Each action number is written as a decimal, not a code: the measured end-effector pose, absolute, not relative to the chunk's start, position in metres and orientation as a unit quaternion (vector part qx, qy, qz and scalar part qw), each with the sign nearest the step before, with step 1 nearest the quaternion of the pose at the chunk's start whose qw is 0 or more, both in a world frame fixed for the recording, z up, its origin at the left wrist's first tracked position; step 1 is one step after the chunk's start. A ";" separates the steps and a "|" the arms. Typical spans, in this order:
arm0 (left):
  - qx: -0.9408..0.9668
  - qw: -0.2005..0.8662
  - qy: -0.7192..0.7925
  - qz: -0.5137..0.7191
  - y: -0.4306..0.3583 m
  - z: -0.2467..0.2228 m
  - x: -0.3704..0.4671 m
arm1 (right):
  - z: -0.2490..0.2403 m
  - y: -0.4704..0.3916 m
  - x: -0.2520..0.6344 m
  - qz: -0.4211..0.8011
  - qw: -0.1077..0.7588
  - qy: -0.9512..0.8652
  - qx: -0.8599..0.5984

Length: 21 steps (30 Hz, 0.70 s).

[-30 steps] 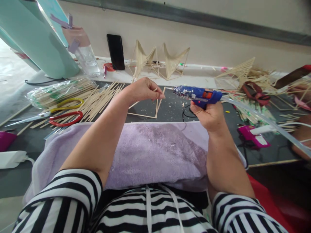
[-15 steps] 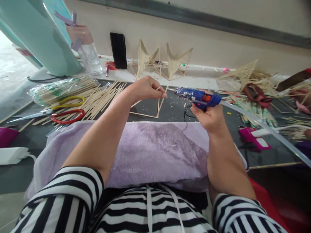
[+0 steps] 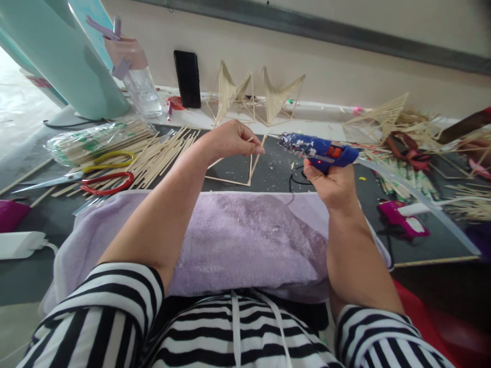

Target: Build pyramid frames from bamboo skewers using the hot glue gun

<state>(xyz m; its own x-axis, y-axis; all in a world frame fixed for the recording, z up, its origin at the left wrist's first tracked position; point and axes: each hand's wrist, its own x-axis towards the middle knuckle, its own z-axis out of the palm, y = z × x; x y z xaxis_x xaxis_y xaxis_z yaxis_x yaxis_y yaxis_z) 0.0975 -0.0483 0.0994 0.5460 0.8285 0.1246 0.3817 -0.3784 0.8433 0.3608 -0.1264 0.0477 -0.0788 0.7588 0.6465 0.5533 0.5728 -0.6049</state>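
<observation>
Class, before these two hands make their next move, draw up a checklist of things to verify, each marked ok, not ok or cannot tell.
1. Right hand grips the glue gun: ok.
2. Red light on the gun lit: ok.
3. Gun hot enough: cannot tell.
4. Left hand pinches the stick frame: ok.
5. Gun's barrel clean: not ok, whitish flecks cover it.
6. Loose sticks gathered neatly: not ok, strewn beside the scissors.

The left hand [image 3: 237,140] hides part of the stick frame [image 3: 228,181]; the picture's edge crops the turquoise object [image 3: 82,71] (unclear what).
</observation>
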 end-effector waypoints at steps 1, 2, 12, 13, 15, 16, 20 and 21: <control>0.782 0.400 0.388 0.279 -0.049 0.100 0.098 | 0.047 -0.125 0.361 0.102 0.508 -0.728 -0.449; 0.782 0.399 0.389 0.279 -0.049 0.100 0.098 | 0.047 -0.124 0.361 0.104 0.510 -0.728 -0.446; 0.785 0.405 0.378 0.278 -0.048 0.099 0.097 | 0.051 -0.117 0.359 0.197 0.543 -0.675 -0.459; 0.784 0.406 0.379 0.278 -0.048 0.099 0.097 | 0.051 -0.115 0.359 0.231 0.553 -0.658 -0.456; 0.783 0.403 0.383 0.279 -0.049 0.099 0.097 | 0.049 -0.110 0.360 0.300 0.572 -0.610 -0.459; 0.784 0.401 0.384 0.278 -0.049 0.099 0.097 | 0.047 -0.107 0.361 0.335 0.578 -0.577 -0.470; 0.792 0.391 0.384 0.271 -0.050 0.102 0.096 | 0.039 -0.095 0.371 0.486 0.526 -0.420 -0.557; 0.793 0.388 0.384 0.270 -0.051 0.102 0.096 | 0.037 -0.093 0.373 0.511 0.504 -0.386 -0.580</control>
<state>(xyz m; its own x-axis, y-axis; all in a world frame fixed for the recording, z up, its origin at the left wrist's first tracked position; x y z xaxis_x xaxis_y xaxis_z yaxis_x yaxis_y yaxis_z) 0.0963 -0.0507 0.1024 0.5594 0.8188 0.1292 0.4002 -0.4033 0.8229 0.3731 -0.0925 0.0371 0.1802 0.9625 -0.2028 -0.0673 -0.1937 -0.9788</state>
